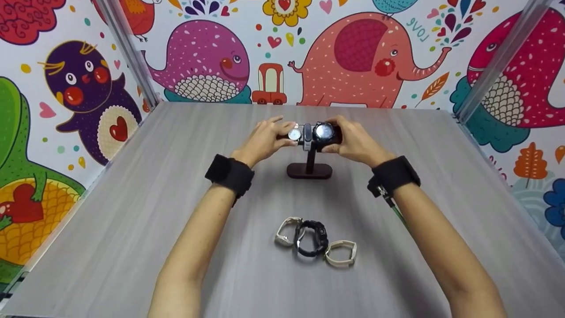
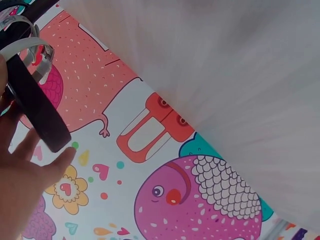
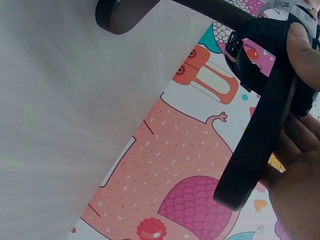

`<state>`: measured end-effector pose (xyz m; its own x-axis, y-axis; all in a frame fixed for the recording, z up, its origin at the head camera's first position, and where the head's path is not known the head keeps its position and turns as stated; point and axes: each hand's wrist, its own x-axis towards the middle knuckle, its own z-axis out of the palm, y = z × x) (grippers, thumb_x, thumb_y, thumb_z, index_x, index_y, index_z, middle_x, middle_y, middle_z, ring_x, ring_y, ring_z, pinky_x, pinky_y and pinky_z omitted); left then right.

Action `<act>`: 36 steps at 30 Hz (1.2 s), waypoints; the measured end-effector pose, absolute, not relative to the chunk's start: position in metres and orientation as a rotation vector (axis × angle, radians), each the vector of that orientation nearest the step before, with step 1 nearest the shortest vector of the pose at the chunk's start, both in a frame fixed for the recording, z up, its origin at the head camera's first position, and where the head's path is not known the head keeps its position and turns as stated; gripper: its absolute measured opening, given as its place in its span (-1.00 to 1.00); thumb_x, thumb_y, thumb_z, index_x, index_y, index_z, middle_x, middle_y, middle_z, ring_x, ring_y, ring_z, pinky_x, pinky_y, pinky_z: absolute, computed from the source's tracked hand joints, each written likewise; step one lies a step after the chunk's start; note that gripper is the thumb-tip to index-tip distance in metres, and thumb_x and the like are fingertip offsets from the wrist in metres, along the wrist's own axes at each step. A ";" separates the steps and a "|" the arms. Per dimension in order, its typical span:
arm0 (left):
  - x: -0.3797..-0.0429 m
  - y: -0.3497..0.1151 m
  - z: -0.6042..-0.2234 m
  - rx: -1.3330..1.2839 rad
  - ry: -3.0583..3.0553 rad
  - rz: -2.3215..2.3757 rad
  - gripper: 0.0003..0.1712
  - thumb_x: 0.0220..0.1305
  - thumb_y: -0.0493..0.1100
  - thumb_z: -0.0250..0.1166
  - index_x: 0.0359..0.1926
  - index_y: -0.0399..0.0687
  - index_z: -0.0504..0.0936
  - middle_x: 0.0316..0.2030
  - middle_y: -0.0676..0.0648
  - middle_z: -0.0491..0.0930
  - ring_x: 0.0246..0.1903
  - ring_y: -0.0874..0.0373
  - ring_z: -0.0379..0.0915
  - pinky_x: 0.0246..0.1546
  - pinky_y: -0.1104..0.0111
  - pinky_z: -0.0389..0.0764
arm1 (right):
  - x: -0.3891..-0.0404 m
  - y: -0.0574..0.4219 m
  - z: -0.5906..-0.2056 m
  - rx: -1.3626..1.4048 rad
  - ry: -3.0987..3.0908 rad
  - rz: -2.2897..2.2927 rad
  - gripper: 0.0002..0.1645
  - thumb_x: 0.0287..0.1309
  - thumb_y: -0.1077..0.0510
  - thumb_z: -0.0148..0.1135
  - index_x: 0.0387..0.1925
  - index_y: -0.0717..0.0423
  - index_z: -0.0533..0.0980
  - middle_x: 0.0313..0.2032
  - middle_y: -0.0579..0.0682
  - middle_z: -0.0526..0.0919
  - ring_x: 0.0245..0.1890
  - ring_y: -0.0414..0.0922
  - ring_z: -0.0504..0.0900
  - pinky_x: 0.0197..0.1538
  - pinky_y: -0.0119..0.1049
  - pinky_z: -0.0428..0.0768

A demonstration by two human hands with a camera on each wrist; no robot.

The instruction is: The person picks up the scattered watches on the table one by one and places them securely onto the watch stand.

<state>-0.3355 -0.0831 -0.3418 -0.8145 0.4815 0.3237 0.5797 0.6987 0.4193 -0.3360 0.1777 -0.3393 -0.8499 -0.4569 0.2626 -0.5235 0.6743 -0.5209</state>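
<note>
A dark watch stand (image 1: 310, 171) with a crossbar stands at mid-table and bears three watches. My left hand (image 1: 263, 139) is at the bar's left end, thumb and fingers pinching a small round-faced watch (image 1: 294, 134) with a light strap. A slim grey band (image 1: 307, 136) hangs on the middle of the bar. At the right end, my right hand (image 1: 356, 140) grips a large black watch (image 1: 324, 131). Its thumb (image 3: 301, 50) presses on that watch in the right wrist view. The left wrist view shows the bar's end (image 2: 42, 112) jutting out beside my left fingers.
Nearer to me on the grey table (image 1: 176, 229) lie a white watch (image 1: 284, 238), a black watch (image 1: 312, 252) and a cream watch (image 1: 342, 263), all on their sides in a row. Cartoon-printed panels (image 1: 273, 48) and metal posts (image 1: 132, 48) close off the back and sides.
</note>
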 end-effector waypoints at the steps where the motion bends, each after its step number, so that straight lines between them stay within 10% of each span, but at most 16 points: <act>1: -0.336 -0.083 -0.341 -0.853 -2.719 -0.773 -0.32 0.26 -0.01 0.34 0.34 -0.16 0.42 0.31 -0.14 0.49 0.46 -0.19 0.22 0.50 -0.16 0.17 | -0.336 0.177 -0.338 0.815 -2.774 0.916 -0.17 0.05 0.16 0.53 0.28 0.30 0.31 0.20 0.31 0.55 0.12 0.17 0.59 0.32 0.06 0.56; 29: -0.337 -0.079 -0.337 -0.801 -2.782 -0.762 -0.32 0.24 0.03 0.38 0.33 -0.08 0.45 0.28 -0.10 0.54 0.47 -0.14 0.21 0.49 -0.09 0.20 | -0.334 0.174 -0.339 0.741 -2.817 0.854 -0.15 0.02 0.13 0.55 0.29 0.25 0.34 0.21 0.25 0.52 0.18 0.16 0.47 0.37 0.07 0.48; 36: -0.339 -0.077 -0.332 -0.779 -2.796 -0.752 -0.35 0.23 -0.01 0.40 0.30 -0.07 0.49 0.27 -0.11 0.55 0.48 -0.13 0.20 0.50 -0.08 0.18 | -0.336 0.173 -0.336 0.766 -2.799 0.831 -0.17 0.02 0.13 0.55 0.27 0.27 0.35 0.22 0.24 0.54 0.27 0.19 0.48 0.63 0.13 -0.04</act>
